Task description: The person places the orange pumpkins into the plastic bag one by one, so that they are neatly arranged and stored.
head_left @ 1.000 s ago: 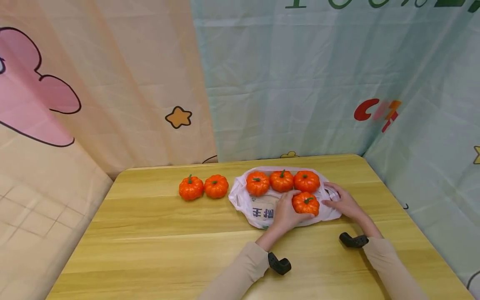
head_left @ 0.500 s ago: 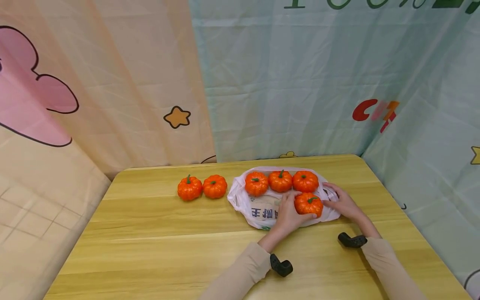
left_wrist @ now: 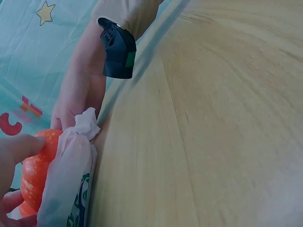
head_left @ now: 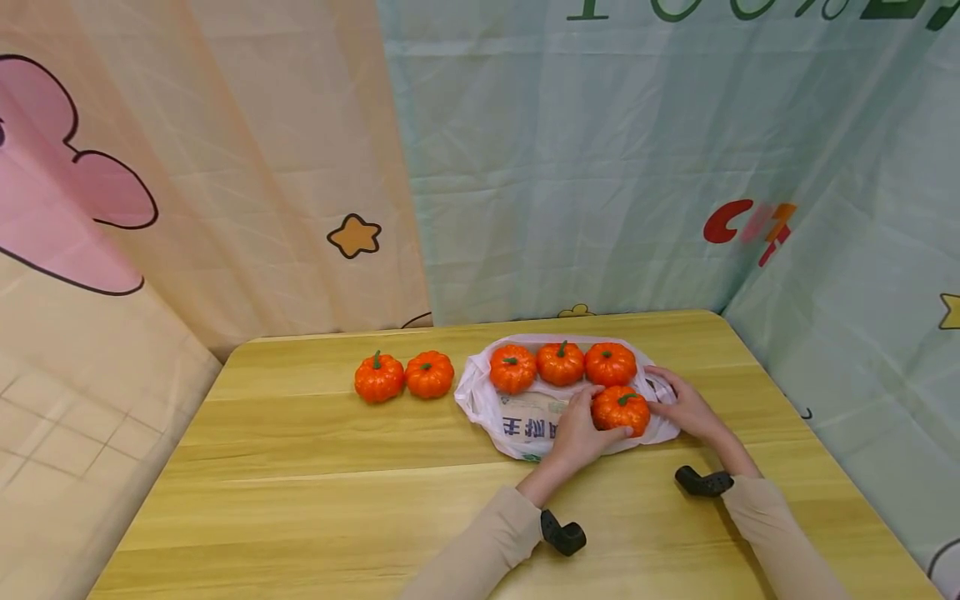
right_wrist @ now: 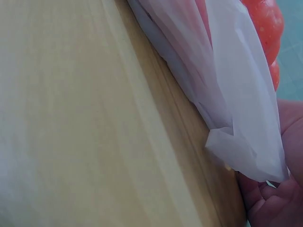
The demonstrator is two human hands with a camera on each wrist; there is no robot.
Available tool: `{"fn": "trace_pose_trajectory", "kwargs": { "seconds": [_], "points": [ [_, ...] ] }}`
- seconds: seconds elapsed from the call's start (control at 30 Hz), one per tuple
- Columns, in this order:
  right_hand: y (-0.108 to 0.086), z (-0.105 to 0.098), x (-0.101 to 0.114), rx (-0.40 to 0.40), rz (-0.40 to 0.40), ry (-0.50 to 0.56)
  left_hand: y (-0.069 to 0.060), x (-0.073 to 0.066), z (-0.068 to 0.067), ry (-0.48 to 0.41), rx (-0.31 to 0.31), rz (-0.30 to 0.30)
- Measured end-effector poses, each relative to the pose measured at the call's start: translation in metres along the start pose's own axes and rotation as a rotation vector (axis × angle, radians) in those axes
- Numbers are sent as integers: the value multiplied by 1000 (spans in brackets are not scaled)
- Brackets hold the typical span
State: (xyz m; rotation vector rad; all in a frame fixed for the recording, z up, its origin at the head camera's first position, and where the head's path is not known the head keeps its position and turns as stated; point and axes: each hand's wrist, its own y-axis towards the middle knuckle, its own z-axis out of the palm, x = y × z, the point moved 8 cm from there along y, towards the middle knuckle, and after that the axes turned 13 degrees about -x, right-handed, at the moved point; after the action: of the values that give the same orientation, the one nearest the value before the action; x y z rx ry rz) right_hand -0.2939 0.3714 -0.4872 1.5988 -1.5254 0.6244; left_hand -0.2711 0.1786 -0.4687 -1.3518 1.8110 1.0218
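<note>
Pinching an orange pumpkin point(head_left: 621, 412) between thumb and fingers, a person's left hand point(head_left: 579, 433) worked at the front of an open white plastic bag point(head_left: 480, 400) on a wooden counter point(head_left: 262, 500), as the head camera showed. The right hand point(head_left: 692, 412) gripped the bag's right end, its thumb close beside the pumpkin, though whether the two touched could not be told. Three more pumpkins point(head_left: 561, 364) stood in a row along the back of the bag, and a pair point(head_left: 379, 378) sat side by side on the counter to its left. Black devices point(head_left: 563, 533) were strapped at both wrists, below beige sleeves point(head_left: 487, 537), and printed fabric point(head_left: 637, 183) hung behind. From the left wrist, the left thumb lay against the pumpkin's glossy side, above the bag's green-printed wall, with the right hand beyond. From the right wrist, white plastic ran between the right thumb and fingers, which were partly cut off by the frame, and orange showed past the bag's edge.
</note>
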Motion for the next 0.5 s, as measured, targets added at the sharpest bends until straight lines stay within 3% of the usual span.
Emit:
{"fn": "trace_pose_trajectory", "kwargs": {
  "seconds": [0.23, 0.5],
  "points": [
    [-1, -1, 5, -6, 5, 1, -1, -1, 0, 32, 41, 8],
    [-2, -1, 5, -3, 5, 10, -4, -6, -8, 5, 59, 14]
  ]
}}
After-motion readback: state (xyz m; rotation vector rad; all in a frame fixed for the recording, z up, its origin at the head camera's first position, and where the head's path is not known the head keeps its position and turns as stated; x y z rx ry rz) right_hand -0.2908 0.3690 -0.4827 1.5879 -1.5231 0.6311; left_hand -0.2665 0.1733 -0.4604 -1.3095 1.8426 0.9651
